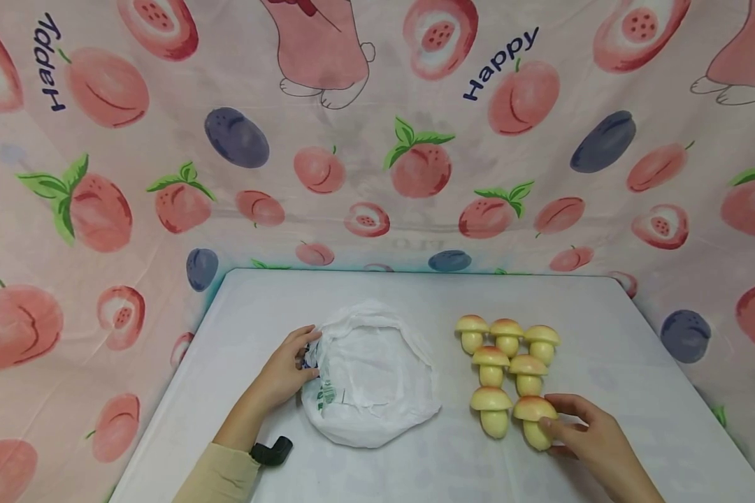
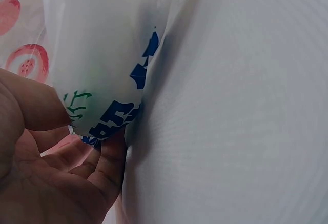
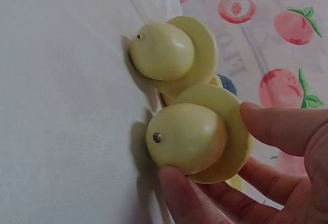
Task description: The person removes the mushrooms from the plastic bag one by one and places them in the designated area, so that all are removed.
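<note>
A white plastic bag (image 1: 371, 427) lies opened into a round shape on the table, with blue and green print on its left side. My left hand (image 1: 287, 372) holds the bag's left edge between thumb and fingers; the left wrist view shows the printed plastic (image 2: 110, 116) against the fingertips. To the right, my right hand (image 1: 594, 441) grips a yellow artificial mushroom (image 1: 533, 412) with an orange-tinted cap, thumb and fingers around it. That mushroom (image 3: 187, 134) shows its rounded stem end in the right wrist view. Another mushroom (image 1: 492, 412) lies just left of it.
Several more mushrooms (image 1: 491, 363) lie in rows beyond the gripped one. The white table (image 1: 604, 335) meets a fruit-printed cloth (image 1: 352, 140) at its back and sides. A black strap piece (image 1: 272, 452) sits at the left wrist.
</note>
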A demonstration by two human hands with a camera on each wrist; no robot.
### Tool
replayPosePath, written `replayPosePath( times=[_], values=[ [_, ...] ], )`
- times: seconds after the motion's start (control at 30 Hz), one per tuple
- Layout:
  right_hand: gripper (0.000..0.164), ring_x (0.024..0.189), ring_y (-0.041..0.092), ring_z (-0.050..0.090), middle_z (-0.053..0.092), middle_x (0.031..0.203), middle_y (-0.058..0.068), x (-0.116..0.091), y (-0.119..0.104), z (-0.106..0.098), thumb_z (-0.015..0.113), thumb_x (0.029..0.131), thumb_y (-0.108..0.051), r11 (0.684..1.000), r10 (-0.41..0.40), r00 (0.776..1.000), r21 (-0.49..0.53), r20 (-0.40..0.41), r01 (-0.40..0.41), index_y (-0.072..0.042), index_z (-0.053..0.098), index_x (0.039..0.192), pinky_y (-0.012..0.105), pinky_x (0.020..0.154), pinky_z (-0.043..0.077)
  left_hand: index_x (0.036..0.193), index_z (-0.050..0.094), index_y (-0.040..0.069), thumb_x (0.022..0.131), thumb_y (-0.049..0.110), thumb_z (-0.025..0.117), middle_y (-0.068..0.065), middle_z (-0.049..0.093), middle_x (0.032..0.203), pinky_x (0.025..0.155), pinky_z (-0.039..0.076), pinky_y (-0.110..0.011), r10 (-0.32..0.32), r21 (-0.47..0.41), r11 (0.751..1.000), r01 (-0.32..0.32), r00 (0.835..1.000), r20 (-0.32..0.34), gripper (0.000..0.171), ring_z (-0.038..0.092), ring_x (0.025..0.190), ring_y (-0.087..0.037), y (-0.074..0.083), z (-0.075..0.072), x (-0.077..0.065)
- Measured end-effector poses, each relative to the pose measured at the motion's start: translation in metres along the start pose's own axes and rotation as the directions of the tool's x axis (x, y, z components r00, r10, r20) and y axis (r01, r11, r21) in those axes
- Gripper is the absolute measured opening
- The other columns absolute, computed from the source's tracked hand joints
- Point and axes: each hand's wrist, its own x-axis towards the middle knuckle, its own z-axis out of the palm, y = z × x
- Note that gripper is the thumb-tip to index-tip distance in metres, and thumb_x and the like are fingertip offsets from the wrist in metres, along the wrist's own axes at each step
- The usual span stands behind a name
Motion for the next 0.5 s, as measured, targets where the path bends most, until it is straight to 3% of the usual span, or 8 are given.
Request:
replayPosePath(
  times=[0.5],
  values=[
    [0.079,0.11,0.017,0.07,0.048,0.159,0.031,0.002,-0.0012,0.0024,0.079,0.099,-0.041,1.0,0.008,1.0,-0.001,-0.007,-0.008,0.002,0.047,0.157,0.037,0.081,0.068,0.16,0.052,0.013,0.094,-0.004,0.076,-0.004,0.032,0.177,0.12,0.048,-0.058,-0.004,0.001,1.0,0.004,1.0,0.002,0.073,0.05,0.15,-0.041,-0.0006,-0.0005,-0.0004]
  ],
)
